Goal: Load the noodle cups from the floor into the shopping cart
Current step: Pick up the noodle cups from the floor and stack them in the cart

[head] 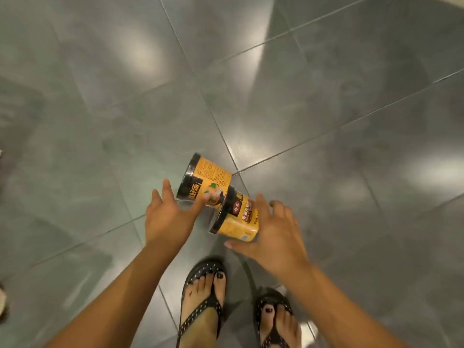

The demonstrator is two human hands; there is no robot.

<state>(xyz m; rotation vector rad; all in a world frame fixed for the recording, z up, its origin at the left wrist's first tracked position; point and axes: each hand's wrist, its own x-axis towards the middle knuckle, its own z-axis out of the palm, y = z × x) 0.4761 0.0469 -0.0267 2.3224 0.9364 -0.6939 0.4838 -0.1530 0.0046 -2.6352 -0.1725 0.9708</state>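
grey tiled floor (pixel 326 96), two tipped noodle cups (pixel 208 180) between open hands (pixel 168 217)

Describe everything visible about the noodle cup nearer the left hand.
The yellow-and-black paper noodle cup lies on its side on the grey tiled floor, its wide black-rimmed top pointing up-left, with printed text and a food picture on its wall. Its narrow base meets the second yellow noodle cup. The open left hand has a fingertip on its wall, not gripping.

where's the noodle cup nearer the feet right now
In the head view it lies on its side on the floor tiles, center frame; this nearer cup touches the farther cup, beside the open right hand.
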